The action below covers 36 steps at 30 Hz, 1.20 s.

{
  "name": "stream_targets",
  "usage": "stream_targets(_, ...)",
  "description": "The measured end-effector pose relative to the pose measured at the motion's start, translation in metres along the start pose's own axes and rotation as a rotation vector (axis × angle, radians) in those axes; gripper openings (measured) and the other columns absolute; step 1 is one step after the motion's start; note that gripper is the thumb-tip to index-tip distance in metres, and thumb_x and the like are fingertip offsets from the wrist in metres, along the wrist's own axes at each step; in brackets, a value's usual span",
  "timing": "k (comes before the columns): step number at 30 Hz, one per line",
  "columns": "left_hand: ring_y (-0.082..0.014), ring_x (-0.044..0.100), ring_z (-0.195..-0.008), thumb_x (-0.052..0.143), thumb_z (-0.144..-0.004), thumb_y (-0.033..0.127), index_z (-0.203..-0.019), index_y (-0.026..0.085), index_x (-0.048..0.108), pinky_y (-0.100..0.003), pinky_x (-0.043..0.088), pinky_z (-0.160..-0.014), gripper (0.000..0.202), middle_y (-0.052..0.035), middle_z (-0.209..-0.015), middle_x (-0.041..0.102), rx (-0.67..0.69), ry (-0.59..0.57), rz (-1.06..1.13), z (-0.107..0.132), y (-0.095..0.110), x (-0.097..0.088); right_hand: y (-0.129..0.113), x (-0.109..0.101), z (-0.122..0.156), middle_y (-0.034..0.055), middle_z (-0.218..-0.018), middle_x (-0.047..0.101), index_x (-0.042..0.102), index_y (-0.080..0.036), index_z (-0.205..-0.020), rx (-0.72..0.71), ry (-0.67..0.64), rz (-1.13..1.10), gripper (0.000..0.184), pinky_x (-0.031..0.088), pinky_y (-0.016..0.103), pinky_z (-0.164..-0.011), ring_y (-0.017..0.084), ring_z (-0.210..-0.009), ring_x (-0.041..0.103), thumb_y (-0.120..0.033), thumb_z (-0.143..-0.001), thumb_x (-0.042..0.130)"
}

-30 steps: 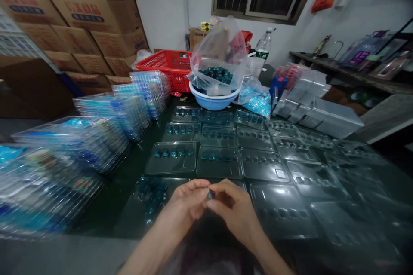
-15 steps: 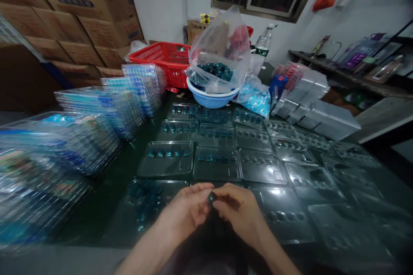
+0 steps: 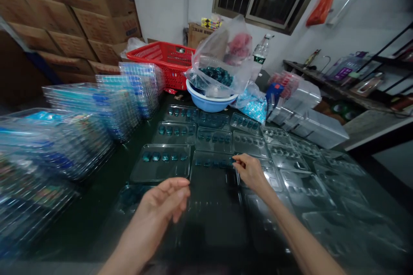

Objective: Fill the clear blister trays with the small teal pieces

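My right hand (image 3: 248,171) reaches over a clear plastic tray (image 3: 201,154) with its fingertips pinched at the right end of the row. A small dark teal gem-shaped piece (image 3: 234,161) is at those fingertips, mostly hidden by them. Other teal pieces sit in that tray's row of hollows. My left hand (image 3: 166,200) hovers lower and to the left, fingers curled and thumb against them; whatever its palm may contain is hidden. Just beyond it lies a tray (image 3: 145,174) with several teal pieces (image 3: 165,157) in its hollows. A blurred heap of teal pieces (image 3: 129,195) is beside the left wrist.
More clear trays (image 3: 305,187) spread to the right. Stacked packed trays (image 3: 84,137) line the left side. At the back stand a red basket (image 3: 171,64), a blue basin (image 3: 209,104) with a bag of teal pieces, a bag of light-blue packets (image 3: 253,105) and clear boxes (image 3: 322,126).
My hands, together around one small piece before, have moved apart. The right has gone forward and right to the tray's end hollow; the left has drawn back to the left.
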State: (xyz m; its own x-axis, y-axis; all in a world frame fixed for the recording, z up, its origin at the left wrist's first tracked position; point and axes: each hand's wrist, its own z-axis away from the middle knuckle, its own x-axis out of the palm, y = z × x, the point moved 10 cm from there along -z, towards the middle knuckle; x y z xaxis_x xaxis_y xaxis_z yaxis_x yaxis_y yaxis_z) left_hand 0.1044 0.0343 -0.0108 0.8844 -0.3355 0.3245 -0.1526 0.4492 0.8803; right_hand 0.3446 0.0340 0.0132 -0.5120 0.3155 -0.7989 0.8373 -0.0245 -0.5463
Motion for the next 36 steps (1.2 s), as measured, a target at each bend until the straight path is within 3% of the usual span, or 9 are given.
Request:
stream_targets(4,-0.0055,0.042,-0.050,0.059,-0.075,0.027,-0.092,0.017,0.058,-0.018,0.033,-0.047,0.020,0.0005,-0.069,0.057,0.139,0.147,-0.064,0.004,0.021,-0.039,-0.002,0.009,-0.008,0.0049,-0.072,0.062,0.066,-0.015,-0.086,-0.044,-0.069,0.073,0.021,0.041,0.026,-0.064,0.015,-0.066,0.055,-0.011,-0.073,0.049)
stream_targets(10,-0.0096,0.048,-0.058,0.066,-0.067,0.028,-0.088,0.017,0.061,-0.017,0.036,-0.047,0.024,-0.0007,-0.070,0.060,0.247,0.350,-0.082,0.015,0.043,-0.093,-0.002,0.023,-0.003,0.0050,-0.073,0.060,0.066,-0.017,-0.079,-0.087,-0.131,0.160,0.018,0.040,0.025,-0.066,0.016,-0.069,0.055,-0.010,-0.073,0.049)
stream_targets(14,-0.0093,0.048,-0.057,0.066,-0.066,0.029,-0.088,0.018,0.061,-0.017,0.036,-0.048,0.025,0.0007,-0.069,0.058,0.407,0.504,-0.267,0.027,0.066,-0.121,0.003,0.029,0.005,0.0091,-0.079,0.058,0.063,-0.015,-0.083,-0.098,-0.103,0.146,0.022,0.040,0.030,-0.069,0.019,-0.074,0.055,-0.012,-0.077,0.042)
stream_targets(19,-0.0114,0.050,-0.061,0.063,-0.068,0.035,-0.091,0.018,0.059,-0.018,0.038,-0.048,0.029,-0.0009,-0.074,0.058,0.339,0.450,-0.517,0.020,0.058,-0.124,0.007,0.031,0.001,0.0061,-0.074,0.060,0.062,-0.015,-0.089,-0.128,-0.137,0.064,0.023,0.042,0.029,-0.067,0.017,-0.068,0.055,-0.011,-0.073,0.046)
stream_targets(25,-0.0136,0.054,-0.067,0.063,-0.066,0.039,-0.093,0.021,0.059,-0.018,0.042,-0.053,0.033,-0.0004,-0.077,0.062,0.354,0.465,-0.604,0.025,0.057,-0.128,0.011,0.025,-0.004,-0.0040,-0.063,0.057,0.048,-0.016,-0.112,-0.138,-0.215,-0.041,0.044,0.040,0.017,-0.050,0.008,-0.049,0.051,-0.007,-0.069,0.046)
stream_targets(31,-0.0176,0.058,-0.075,0.064,-0.064,0.040,-0.094,0.020,0.060,-0.020,0.045,-0.056,0.037,-0.0035,-0.084,0.065,0.385,0.524,-0.644,0.033,0.068,-0.127,0.013,0.011,-0.002,-0.0008,-0.064,0.057,0.054,-0.014,-0.104,-0.124,-0.134,-0.033,0.031,0.038,0.019,-0.048,0.009,-0.050,0.048,-0.012,-0.078,0.038)
stream_targets(36,-0.0157,0.058,-0.073,0.062,-0.066,0.039,-0.093,0.021,0.060,-0.018,0.044,-0.057,0.032,-0.0014,-0.079,0.065,0.404,0.534,-0.658,0.031,0.070,-0.123,0.004,0.012,-0.006,0.0034,-0.075,0.061,0.063,-0.015,-0.091,-0.161,-0.116,0.016,0.021,0.041,0.022,-0.058,0.012,-0.061,0.054,-0.015,-0.075,0.050)
